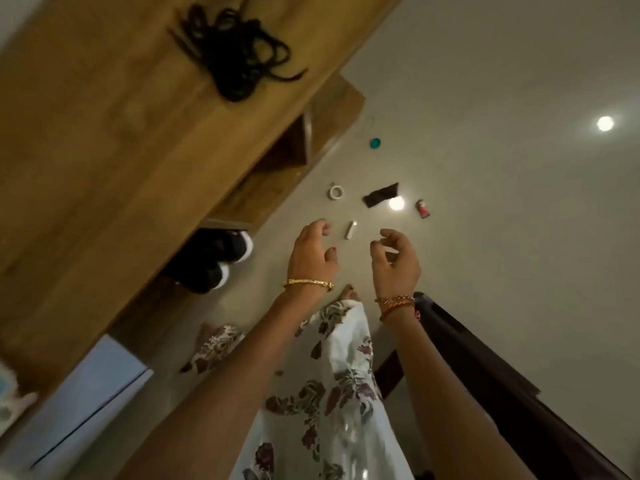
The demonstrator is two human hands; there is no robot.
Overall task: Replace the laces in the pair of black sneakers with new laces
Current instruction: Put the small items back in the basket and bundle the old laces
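Both hands hang in the air over the pale, smooth floor (pixel 485 306), and neither holds anything; the left hand (pixel 313 258), with a gold bangle at the wrist, has its fingers loosely curled and parted, and the right hand (pixel 396 259), with red and orange thread bands at the wrist, is likewise half open, thumb and fingertips apart; this reads as hands between grips, probably reaching toward the work. The pair of black sneakers with white soles (pixel 211 259) sits to the left of the left hand and a little below it in the picture, tucked under the edge of the brown wood-grain table (pixel 104 150), so they are stowed and not yet in hand. A loose tangle of black cord-like laces (pixel 235 53) lies on that tabletop, well beyond the left hand; whether old or new I cannot tell. Just beyond the fingers lie a small whitish cylinder (pixel 350 231), a white ring of tape (pixel 336 192) and a scrap of black material (pixel 381 195).
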